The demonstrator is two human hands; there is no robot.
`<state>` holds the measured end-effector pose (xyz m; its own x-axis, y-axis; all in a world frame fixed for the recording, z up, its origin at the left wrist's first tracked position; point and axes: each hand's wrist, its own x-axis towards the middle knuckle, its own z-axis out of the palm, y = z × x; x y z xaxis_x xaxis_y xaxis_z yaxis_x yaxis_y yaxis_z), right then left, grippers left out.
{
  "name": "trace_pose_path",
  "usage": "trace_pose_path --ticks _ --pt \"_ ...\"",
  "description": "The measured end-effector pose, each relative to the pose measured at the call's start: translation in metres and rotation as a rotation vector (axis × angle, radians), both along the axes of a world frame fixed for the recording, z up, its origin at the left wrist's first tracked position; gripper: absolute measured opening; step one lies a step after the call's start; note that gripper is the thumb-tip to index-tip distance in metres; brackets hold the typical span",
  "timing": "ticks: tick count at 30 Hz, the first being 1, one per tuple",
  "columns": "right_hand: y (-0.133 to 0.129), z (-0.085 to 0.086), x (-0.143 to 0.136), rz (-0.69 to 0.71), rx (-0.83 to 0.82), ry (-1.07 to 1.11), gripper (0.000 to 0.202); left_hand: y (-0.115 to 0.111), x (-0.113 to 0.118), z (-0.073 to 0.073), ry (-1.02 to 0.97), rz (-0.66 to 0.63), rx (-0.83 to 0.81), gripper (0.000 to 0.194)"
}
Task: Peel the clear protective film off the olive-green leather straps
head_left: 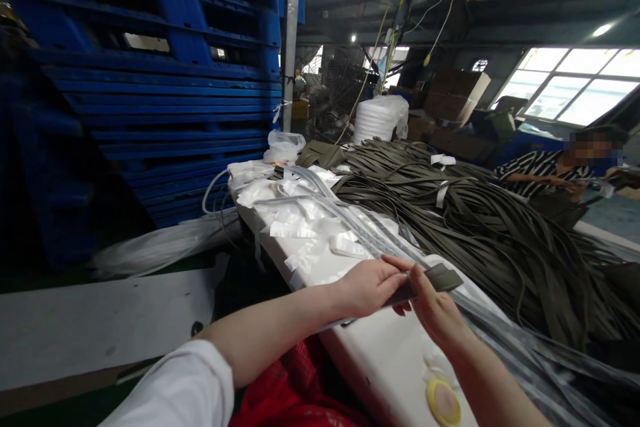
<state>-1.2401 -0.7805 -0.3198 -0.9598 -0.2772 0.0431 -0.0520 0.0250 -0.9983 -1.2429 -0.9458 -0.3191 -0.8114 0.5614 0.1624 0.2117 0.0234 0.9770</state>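
Over the near part of the white table (385,360), both hands hold a flat olive-green strip (443,277). My left hand (367,285) is closed round its near part, with the fingers partly hidden behind it. My right hand (434,307) pinches the same strip farther along, and its end sticks out past the fingers. Beyond the hands lie long clear plastic sleeves (357,223) and several white plastic pieces (300,220). A large heap of long olive-green strips (450,227) spreads over the table to the right, some bundled with white bands.
A yellow-rimmed roll (443,401) lies by my right forearm. Blue pallets (175,107) are stacked at the left, beside a metal post (291,40). A white wrapped roll (377,119) stands at the far end. Another person in a striped top (530,170) sits across the heap.
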Motion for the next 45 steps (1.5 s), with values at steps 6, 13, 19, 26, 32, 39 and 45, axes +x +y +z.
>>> trace_pose_path --ticks 6,13,19,26,32,39,45 --pt "0.044 0.076 -0.032 -0.252 -0.397 0.014 0.038 0.016 -0.015 0.025 0.07 -0.032 -0.036 0.058" --pt "0.038 0.124 -0.029 -0.157 -0.246 0.227 0.046 0.038 -0.029 0.078 0.147 -0.036 0.167 0.061" --pt "0.053 0.172 -0.027 -0.178 -0.435 0.228 0.033 0.056 -0.03 0.087 0.113 -0.004 0.177 0.064" --pt "0.107 0.213 -0.025 -0.147 -0.398 0.2 0.038 0.062 -0.034 0.029 0.179 0.048 -0.004 0.073" --pt "0.102 0.194 -0.015 -0.197 -0.118 0.266 0.044 0.065 -0.035 0.047 0.096 -0.023 0.197 0.075" --pt "0.088 0.214 -0.012 -0.132 -0.086 0.342 0.057 0.075 -0.036 0.119 0.024 -0.177 0.443 0.068" --pt "0.095 0.264 -0.004 -0.271 -0.163 0.406 0.039 0.073 -0.041 0.157 0.067 -0.288 0.466 0.066"
